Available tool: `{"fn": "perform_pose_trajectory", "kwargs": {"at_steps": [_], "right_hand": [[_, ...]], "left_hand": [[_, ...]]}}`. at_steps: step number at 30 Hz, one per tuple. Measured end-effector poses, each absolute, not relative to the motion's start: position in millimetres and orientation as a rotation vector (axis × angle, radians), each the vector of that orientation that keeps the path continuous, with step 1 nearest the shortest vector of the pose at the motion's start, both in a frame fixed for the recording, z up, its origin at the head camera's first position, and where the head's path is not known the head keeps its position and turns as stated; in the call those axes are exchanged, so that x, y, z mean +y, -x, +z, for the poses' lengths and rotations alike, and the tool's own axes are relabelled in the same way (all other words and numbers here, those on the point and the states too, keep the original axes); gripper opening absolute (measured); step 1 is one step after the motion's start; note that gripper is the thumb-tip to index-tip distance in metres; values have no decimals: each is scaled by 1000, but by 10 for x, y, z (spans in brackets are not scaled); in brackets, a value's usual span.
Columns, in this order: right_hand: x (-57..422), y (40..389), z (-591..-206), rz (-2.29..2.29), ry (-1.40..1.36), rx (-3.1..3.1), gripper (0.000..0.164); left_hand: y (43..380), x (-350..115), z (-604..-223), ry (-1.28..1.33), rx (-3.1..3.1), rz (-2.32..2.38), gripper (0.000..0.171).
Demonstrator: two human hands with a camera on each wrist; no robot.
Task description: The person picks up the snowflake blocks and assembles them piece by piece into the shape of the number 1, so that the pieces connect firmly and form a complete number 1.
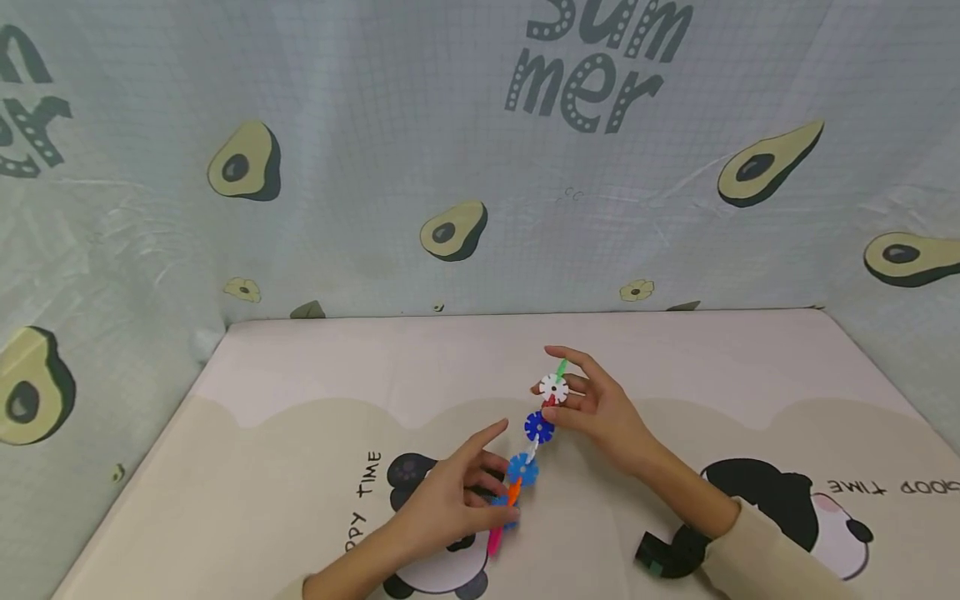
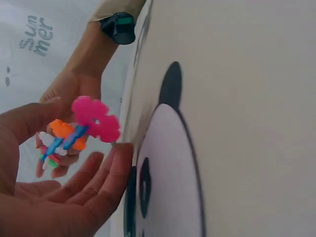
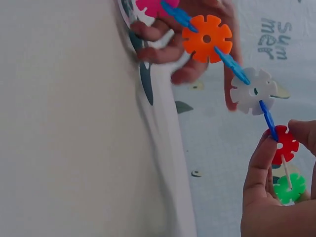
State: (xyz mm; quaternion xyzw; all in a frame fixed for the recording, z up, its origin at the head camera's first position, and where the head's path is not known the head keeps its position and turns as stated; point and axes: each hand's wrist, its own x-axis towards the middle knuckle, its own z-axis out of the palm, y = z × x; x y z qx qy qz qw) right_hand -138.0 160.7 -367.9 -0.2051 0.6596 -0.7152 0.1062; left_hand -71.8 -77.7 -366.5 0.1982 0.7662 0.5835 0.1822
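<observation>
A chain of notched plastic snowflake discs slants over the table, joined edge to edge. From its top run a green disc [image 3: 290, 188], a white disc [image 1: 553, 388], a red disc [image 3: 285, 145], a dark blue disc [image 1: 538, 427], a translucent white disc [image 3: 254, 91], a light blue disc [image 1: 522, 469], an orange disc [image 3: 207, 39], another blue disc and a pink disc [image 2: 96, 119]. My right hand [image 1: 603, 421] pinches the chain at the red disc between thumb and fingers. Around the lower end, my left hand [image 1: 446, 500] has its fingers spread and loosely bent, with no grip visible.
Beneath the hands lies a pale tabletop [image 1: 300, 475] printed with cartoon pandas and lettering. A light curtain [image 1: 352, 167] with avocado prints rises behind the table's back edge and at both sides. A dark device [image 2: 120, 28] sits on the right wrist.
</observation>
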Motion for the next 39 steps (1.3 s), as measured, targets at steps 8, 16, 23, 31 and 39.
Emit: {"fn": "perform_pose_trajectory", "kwargs": {"at_steps": [8, 16, 23, 31, 39], "right_hand": [[1713, 1512, -3699, -2141, 646, 1885, 70], [1820, 1703, -3731, -2043, 615, 1972, 67], [1896, 1866, -3753, -1993, 604, 1994, 65], [1946, 1992, -3817, -2009, 557, 1971, 58], [2005, 2125, -3850, -1953, 492, 2058, 59]], "left_hand": [[707, -711, -3703, -540, 2107, 1688, 79], [790, -453, -3681, -498, 2300, 1664, 69], [875, -262, -3708, -458, 2369, 1666, 63], [976, -80, -3817, -498, 2473, 1716, 57], [1079, 117, -3803, -464, 2600, 1603, 57]]}}
